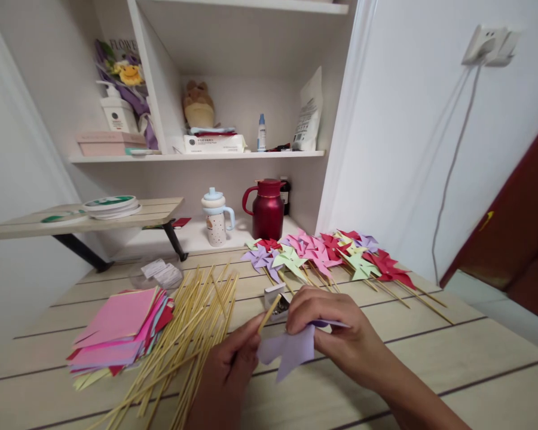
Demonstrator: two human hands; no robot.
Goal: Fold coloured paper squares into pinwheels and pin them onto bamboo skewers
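My left hand (233,364) is closed round a thin wooden stick (269,315), whose upper end sticks out past the thumb. In my right hand (336,328) a lilac paper pinwheel (291,352) is pinched between thumb and fingers, its points spreading toward the left hand. Whether the stick touches the paper is hard to make out. Just behind the hands stands a small open box (275,294) with small metal pieces inside. Loose wooden sticks (192,334) lie in a spread pile beside my left hand.
Cut paper squares (116,319) are stacked at the left, near a clear container (161,273). Finished pinwheels (323,254) in several colours lie at the back right. Behind them stand a red jug (268,212) and a spotted cup (216,224). A raised wooden shelf (156,210) overhangs the back left.
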